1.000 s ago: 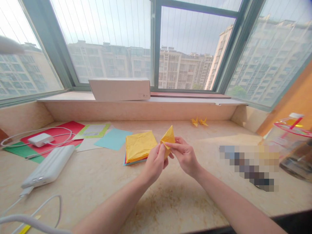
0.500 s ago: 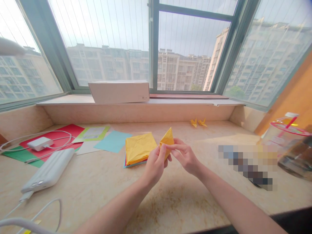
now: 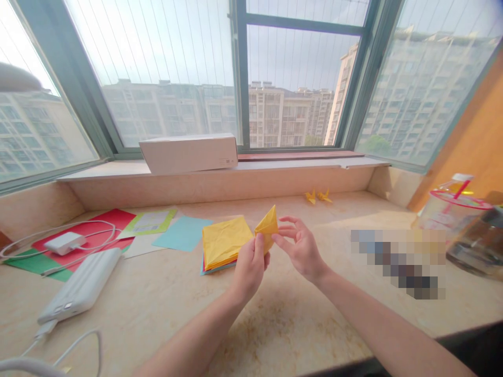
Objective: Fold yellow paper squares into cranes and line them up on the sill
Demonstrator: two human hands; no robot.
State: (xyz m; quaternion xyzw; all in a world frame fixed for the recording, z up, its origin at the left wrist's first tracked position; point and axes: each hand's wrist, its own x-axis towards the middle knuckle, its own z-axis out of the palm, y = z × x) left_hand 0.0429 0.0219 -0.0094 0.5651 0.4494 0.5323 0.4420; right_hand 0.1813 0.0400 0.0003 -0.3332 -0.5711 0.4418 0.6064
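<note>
My left hand (image 3: 251, 264) pinches a folded piece of yellow origami paper (image 3: 269, 222) between thumb and fingers, its pointed tip upward. On the paper's right side, my right hand (image 3: 302, 248) has its fingers spread, with the thumb at or very near the paper's edge; whether it touches I cannot tell. A stack of creased yellow paper (image 3: 226, 238), with red and blue sheets under it, lies just left of my left hand. Two small yellow paper cranes (image 3: 317, 197) stand at the back of the counter.
Blue (image 3: 184, 234), red, green and white sheets lie at the left, with a white charger (image 3: 65, 243), cables and a power bank (image 3: 82, 285). A white box (image 3: 188, 154) sits on the windowsill. At right are a blurred-out object (image 3: 396, 262) and a lidded cup (image 3: 451, 209) with a straw.
The fingers of my right hand have come off the folded paper and spread apart. My left hand keeps its hold. The view has shifted slightly.
</note>
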